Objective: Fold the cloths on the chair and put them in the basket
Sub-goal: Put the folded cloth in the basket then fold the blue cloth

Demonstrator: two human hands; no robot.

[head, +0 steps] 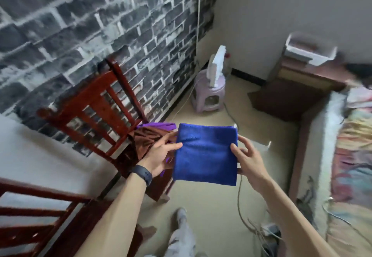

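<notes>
A folded blue cloth [205,154] hangs in the air between my hands, above the floor and just right of the red wooden chair [100,103]. My left hand [161,156] pinches its left edge, thumb on top. My right hand [244,156] holds the right edge with the thumb in front and fingers behind. On the chair seat lie a crumpled brown cloth [145,138] and a purple cloth [159,125], partly hidden by my left hand. A white basket [310,52] sits on a wooden stand at the far right.
A second red chair [30,216] stands at the lower left. A lilac plastic stool [209,93] with a white object on it is against the brick wall. A bed [352,146] fills the right side. Cables [251,226] run across the floor near my leg.
</notes>
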